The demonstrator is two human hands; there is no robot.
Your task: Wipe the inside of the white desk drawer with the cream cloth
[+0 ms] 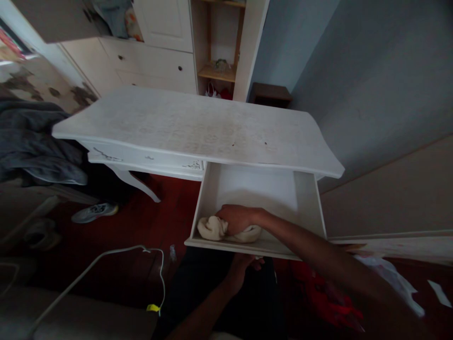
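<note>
My right hand (238,218) reaches into a pulled-out white drawer (311,208) and is closed on a bunched cream cloth (212,228). The cloth lies along the inside of the drawer front, at its left and middle, and my fingers are partly buried in its folds. Just below the drawer front is my left hand (244,264), close to the drawer's lower edge and above my dark-clothed lap. Its fingers are partly hidden and dim, so I cannot make out their grip or whether they touch the drawer.
The drawer belongs to a white desk (170,118) with a stained top. Behind stands a white cabinet (155,61) with open shelves. Dark clothing (35,141) hangs at left, near a shoe (95,212). A white cable (102,257) runs lower left; a red bag (325,297) lies lower right.
</note>
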